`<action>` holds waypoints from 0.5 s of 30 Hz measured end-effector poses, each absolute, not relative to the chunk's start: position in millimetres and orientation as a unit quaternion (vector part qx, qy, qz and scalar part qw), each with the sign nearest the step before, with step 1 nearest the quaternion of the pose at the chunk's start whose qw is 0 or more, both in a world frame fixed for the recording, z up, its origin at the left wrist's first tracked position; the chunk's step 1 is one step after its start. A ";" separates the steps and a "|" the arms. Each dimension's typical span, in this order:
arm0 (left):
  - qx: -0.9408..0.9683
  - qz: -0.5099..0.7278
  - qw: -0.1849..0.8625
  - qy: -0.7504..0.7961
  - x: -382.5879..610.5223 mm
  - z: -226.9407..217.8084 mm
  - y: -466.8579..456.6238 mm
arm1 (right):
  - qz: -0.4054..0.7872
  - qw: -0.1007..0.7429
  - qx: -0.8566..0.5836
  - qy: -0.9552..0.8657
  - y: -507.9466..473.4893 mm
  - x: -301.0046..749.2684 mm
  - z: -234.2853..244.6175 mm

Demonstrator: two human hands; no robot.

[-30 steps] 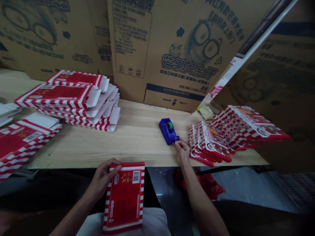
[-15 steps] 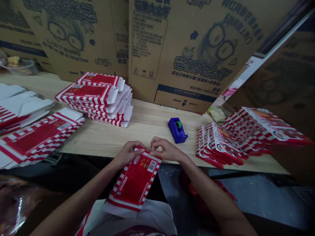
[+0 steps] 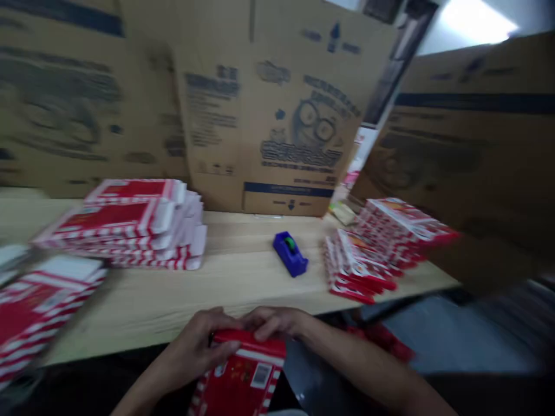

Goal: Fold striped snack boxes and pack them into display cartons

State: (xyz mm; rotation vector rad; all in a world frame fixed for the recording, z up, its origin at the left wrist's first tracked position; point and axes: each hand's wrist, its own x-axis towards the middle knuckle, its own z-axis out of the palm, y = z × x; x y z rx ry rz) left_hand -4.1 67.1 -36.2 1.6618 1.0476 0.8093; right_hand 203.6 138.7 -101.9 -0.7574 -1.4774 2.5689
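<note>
Currently, the left hand point(image 3: 195, 341) and right hand point(image 3: 275, 322) are closed together, their grip clamped on the upper end of a red-and-white striped carton point(image 3: 240, 375), held just in front of the near edge of the wooden table point(image 3: 238, 300). On the table, a blue tape dispenser point(image 3: 289, 254) stands between a left stack of flattened cartons point(image 3: 130, 228) and a right stack of flattened cartons point(image 3: 359, 268).
</note>
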 end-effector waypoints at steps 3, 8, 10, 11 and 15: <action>0.644 0.376 0.418 0.519 -51.2 -6.7 77.9 | 0.754 0.278 -0.349 -0.482 152.5 215.2 -93.1; 0.343 0.645 0.176 0.660 -167.3 39.3 113.3 | 0.743 0.349 -0.375 -0.430 182.3 224.6 -103.4; 0.292 0.666 0.117 0.676 -205.7 55.2 140.5 | 0.734 0.360 -0.389 -0.424 176.5 227.2 -104.8; 0.278 0.663 0.101 0.687 -220.4 62.0 157.2 | 0.727 0.366 -0.398 -0.423 172.2 227.9 -103.8; 0.270 0.604 0.075 0.746 -245.7 76.1 212.9 | 0.703 0.369 -0.436 -0.424 156.2 229.3 -97.7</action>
